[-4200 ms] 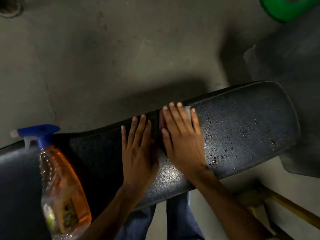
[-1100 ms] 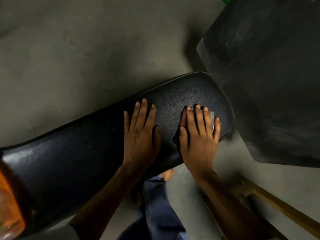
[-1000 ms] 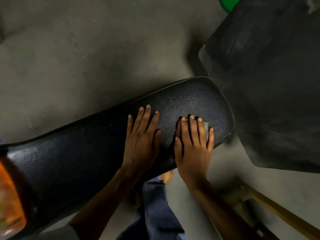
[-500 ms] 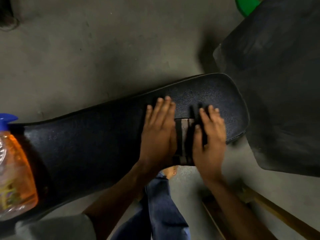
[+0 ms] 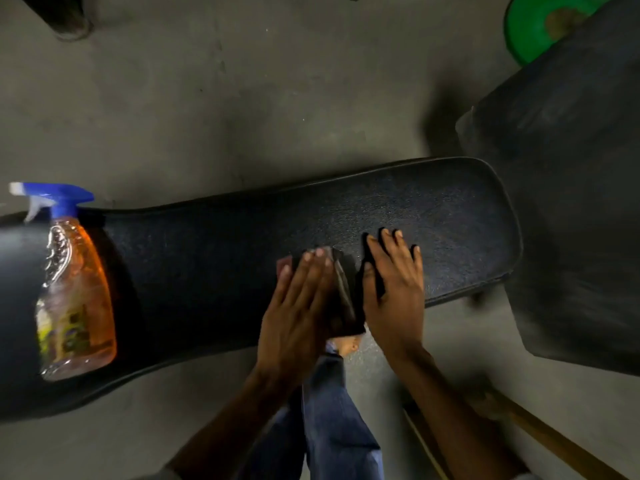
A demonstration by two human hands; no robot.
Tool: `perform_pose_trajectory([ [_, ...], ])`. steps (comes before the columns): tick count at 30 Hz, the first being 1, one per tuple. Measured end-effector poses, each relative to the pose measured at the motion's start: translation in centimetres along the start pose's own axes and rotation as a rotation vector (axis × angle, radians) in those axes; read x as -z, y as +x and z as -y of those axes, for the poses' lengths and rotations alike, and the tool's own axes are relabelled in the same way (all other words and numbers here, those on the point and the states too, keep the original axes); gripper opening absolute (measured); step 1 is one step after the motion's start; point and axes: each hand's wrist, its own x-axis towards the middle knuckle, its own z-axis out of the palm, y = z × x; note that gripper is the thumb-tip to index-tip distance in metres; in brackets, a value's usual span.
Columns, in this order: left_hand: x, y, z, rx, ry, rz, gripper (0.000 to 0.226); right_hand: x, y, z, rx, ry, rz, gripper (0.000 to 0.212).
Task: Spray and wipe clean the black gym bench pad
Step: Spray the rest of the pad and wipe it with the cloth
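— Black textured vinyl, that's the bench pad (image 5: 221,271). Where does it lie for you?

— Across my view, long axis left to right, its rounded end (image 5: 498,230) pointing right toward a second dark pad (image 5: 571,202). I see no droplets on it, so I judge the wiping well along.

— And the cloth?

— A dark folded cloth (image 5: 343,292) at the pad's near edge. My left hand (image 5: 298,306) lies flat on it, fingers straight and together, pressing. My right hand (image 5: 394,289) rests flat just beside it, fingers spread, holding nothing; I reckon it steadies me.

— The sprayer?

— The orange spray bottle (image 5: 76,285) stands on the pad's left end, well apart, probably parked within reach, nozzle pointing left.
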Motion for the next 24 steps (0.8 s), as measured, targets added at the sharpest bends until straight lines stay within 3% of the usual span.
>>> perform_pose_trajectory([
  [4, 0.5, 1.2, 0.5, 0.198, -0.06, -0.071, 0.076, -1.3, -0.1, 0.7, -0.006, -0.063, -0.029, 0.046],
  [7, -0.4, -1.9, 0.5, 0.054, 0.005, 0.014, 0.1, -1.0, -0.2, 0.8, 0.006, -0.073, -0.028, 0.046],
  [8, -0.1, -2.7, 1.3, 0.0, 0.04, 0.035, 0.1, -0.9, -0.2, 0.9, 0.01, -0.08, -0.021, 0.046],
  [10, 0.7, -2.9, 3.6, -0.022, 0.047, -0.016, 0.08, -1.0, -0.2, 0.8, 0.005, -0.079, -0.016, 0.046],
  [12, 1.5, -2.1, 5.8, 0.105, 0.042, -0.094, 0.068, -1.3, -0.3, 0.8, -0.001, -0.054, -0.019, 0.046],
  [16, 0.9, -1.6, 5.2, 0.36, 0.011, -0.161, 0.069, -1.6, -0.3, 0.7, -0.002, -0.004, -0.035, 0.045],
  [21, 0.1, -3.4, 2.8, 0.016, 0.054, 0.009, 0.09, -1.1, -0.3, 1.6, -0.019, 0.013, -0.043, 0.044],
  [24, 1.6, -3.1, 4.9, 0.014, -0.012, -0.029, 0.078, -1.9, -1.3, 4.5, 0.187, 0.007, -0.01, 0.046],
])
